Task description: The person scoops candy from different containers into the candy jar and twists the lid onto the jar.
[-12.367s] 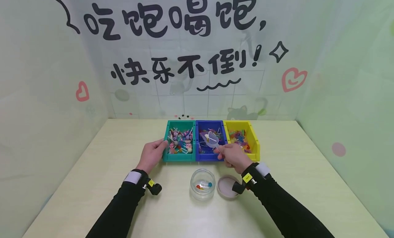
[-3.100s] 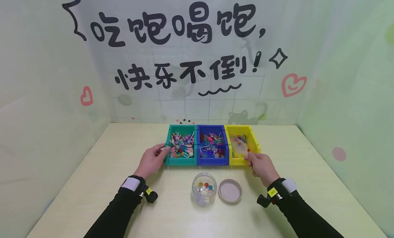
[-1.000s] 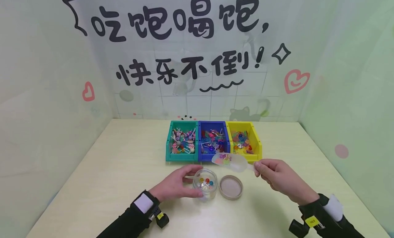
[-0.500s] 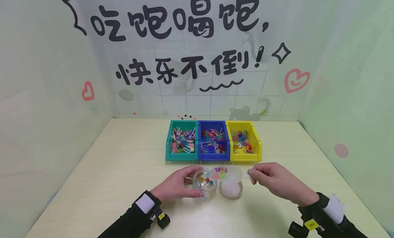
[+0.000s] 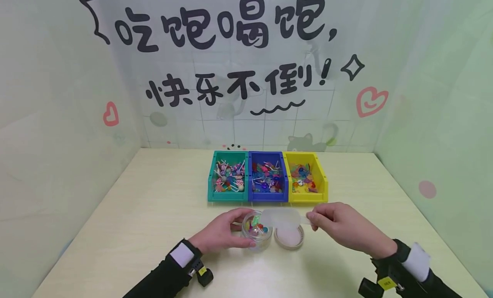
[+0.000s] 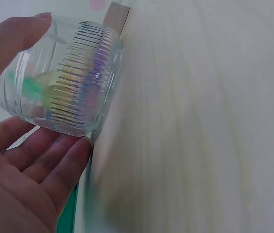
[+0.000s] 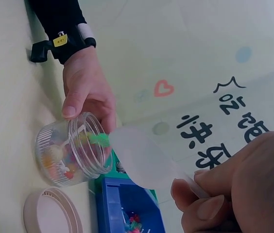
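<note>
My left hand (image 5: 217, 233) holds a clear ribbed jar (image 5: 261, 243) from its left side, thumb in front and fingers behind. The jar stands upright on the table. Coloured pieces, mostly small and candy-like, show through its wall (image 6: 78, 77) in the left wrist view. Between thumb and fingers, my right hand (image 5: 348, 225) pinches the handle of a translucent white scoop (image 5: 283, 217). The scoop is tipped over, its front edge at the jar's mouth. A green piece (image 7: 99, 140) is at the mouth, just beneath the scoop's edge in the right wrist view.
A round pinkish lid (image 5: 289, 243) lies right of the jar, partly under the scoop. Behind stand three joined bins, green (image 5: 228, 197), blue (image 5: 268, 197) and yellow (image 5: 308, 198), holding small colourful candy-like pieces, some on sticks. A printed backdrop (image 5: 169, 131) rises behind the table.
The scoop has moved from the yellow bin to the jar and tipped; its pieces have left it, and green now shows in the jar. The left hand has moved from the green bin to the jar.
</note>
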Demonstrator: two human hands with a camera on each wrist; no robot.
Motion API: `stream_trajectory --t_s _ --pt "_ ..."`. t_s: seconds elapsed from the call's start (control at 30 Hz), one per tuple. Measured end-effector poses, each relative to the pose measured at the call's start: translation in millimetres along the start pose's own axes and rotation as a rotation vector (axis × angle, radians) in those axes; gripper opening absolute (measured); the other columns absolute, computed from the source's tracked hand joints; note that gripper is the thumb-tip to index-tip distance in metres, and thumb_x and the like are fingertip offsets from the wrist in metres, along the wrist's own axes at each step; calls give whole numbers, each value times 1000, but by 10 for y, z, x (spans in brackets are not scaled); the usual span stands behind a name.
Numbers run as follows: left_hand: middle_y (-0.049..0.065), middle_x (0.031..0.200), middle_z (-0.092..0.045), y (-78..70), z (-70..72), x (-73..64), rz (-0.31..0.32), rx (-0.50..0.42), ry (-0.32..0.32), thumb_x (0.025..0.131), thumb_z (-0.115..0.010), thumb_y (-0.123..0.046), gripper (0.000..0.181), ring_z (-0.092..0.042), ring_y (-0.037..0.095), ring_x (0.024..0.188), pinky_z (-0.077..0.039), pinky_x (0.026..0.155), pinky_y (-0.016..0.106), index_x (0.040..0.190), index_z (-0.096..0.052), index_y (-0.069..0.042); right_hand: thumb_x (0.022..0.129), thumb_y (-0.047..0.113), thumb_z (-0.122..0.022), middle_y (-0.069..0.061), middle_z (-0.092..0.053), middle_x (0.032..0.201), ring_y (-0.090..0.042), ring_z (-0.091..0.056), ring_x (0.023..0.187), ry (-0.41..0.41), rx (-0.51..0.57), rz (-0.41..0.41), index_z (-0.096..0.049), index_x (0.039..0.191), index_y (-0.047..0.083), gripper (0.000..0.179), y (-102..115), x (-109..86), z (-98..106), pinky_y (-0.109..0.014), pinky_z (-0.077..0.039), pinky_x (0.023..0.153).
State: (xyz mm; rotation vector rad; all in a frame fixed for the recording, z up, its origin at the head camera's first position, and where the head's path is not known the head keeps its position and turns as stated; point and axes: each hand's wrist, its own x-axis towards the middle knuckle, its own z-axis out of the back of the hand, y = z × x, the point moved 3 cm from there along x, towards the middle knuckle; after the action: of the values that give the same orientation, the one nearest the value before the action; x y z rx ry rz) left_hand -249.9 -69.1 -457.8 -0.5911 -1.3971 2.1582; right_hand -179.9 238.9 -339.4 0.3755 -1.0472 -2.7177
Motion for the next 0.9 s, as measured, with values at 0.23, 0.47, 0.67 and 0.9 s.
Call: stream_trajectory --t_s 0.23,0.47,0.67,0.9 --pt "7 151 -64 15 -6 -4 19 8 -7 92 -93 -31 78 -63 31 137 -56 116 52 158 -55 -17 114 33 -60 4 -40 69 -15 -39 64 -11 18 -13 -70 93 16 29 -51 -10 27 -29 -30 58" --pt "6 151 -65 14 -16 0 32 -3 -14 91 -93 -31 78 -63 31 138 -56 116 52 158 -56 -19 114 35 -60 1 -45 74 -17 -41 69 -63 50 -75 -71 98 12 30 -252 -38 101 -29 -31 60" --pt "6 152 -65 16 -21 3 28 -8 -14 91 -93 -31 78 -63 31 139 -55 118 52 158 -56 -18 115 36 -58 2 -38 73 -16 -38 68 -92 72 -139 -70 100 10 33 -560 -77 131 -30 -29 60" --pt "6 152 -65 32 -12 12 14 -6 -17 91 -93 -31 77 -63 30 138 -54 118 51 157 -57 -18 116 41 -55 3 -34 69 -14 -34 60 -78 121 -248 -69 104 6 40 -904 -93 130 -27 -30 55"
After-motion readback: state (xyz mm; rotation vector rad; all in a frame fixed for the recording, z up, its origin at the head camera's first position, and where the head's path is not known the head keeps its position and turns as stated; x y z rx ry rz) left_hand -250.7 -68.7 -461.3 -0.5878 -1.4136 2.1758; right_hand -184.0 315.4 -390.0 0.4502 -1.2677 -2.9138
